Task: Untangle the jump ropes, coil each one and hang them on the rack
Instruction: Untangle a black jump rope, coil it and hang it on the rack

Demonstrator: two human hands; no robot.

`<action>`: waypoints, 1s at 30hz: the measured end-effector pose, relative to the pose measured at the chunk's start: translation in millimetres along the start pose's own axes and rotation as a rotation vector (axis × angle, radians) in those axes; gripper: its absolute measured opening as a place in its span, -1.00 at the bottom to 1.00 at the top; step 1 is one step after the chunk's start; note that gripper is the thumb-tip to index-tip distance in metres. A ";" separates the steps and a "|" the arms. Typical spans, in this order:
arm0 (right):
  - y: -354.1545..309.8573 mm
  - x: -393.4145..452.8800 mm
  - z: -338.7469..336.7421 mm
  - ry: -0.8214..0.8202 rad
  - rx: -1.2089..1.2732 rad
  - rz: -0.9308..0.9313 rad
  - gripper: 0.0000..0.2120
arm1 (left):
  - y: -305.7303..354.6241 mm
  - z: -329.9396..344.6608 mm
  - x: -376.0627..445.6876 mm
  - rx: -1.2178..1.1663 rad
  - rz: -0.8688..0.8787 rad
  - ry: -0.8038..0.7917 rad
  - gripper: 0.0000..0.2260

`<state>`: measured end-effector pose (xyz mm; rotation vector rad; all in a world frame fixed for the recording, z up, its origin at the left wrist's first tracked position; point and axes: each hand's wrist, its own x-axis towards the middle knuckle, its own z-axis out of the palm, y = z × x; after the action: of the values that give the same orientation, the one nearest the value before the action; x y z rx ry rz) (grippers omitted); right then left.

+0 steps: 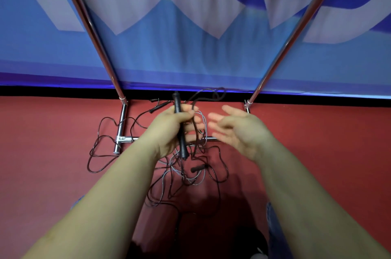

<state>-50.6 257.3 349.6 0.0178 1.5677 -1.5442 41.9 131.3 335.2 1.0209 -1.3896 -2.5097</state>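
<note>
Currently the left hand [169, 129] grips two black handles [179, 127] together. Right hand [234, 129] hovers beside, fingers spread, holding nothing. Tangled ropes [190, 176] lie on the red floor [53, 142].

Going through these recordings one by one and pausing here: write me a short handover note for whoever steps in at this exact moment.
Left hand: grips a black jump-rope handle upright, with loops of dark cord and grey cord held against it.
Right hand: open, fingers spread, holding nothing, just beside the left.
Ropes: the rest is a tangle on the red floor around the foot of the chrome rack; two more handles lie loose, one near the rack's back, one in the tangle.
Done: coiling of one rope seems begun; nothing visibly hangs on the rack.
Left: separate the ropes, coil each, hang them.
</note>
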 end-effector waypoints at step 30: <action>8.6 -3.7 9.3 -0.060 -0.524 -0.142 -0.75 | -2.6 -4.2 3.2 -0.043 -0.017 0.045 -0.85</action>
<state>-38.1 253.8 346.8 -0.4360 1.9117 -1.1823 42.6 128.6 330.0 1.0783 -1.3143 -2.5003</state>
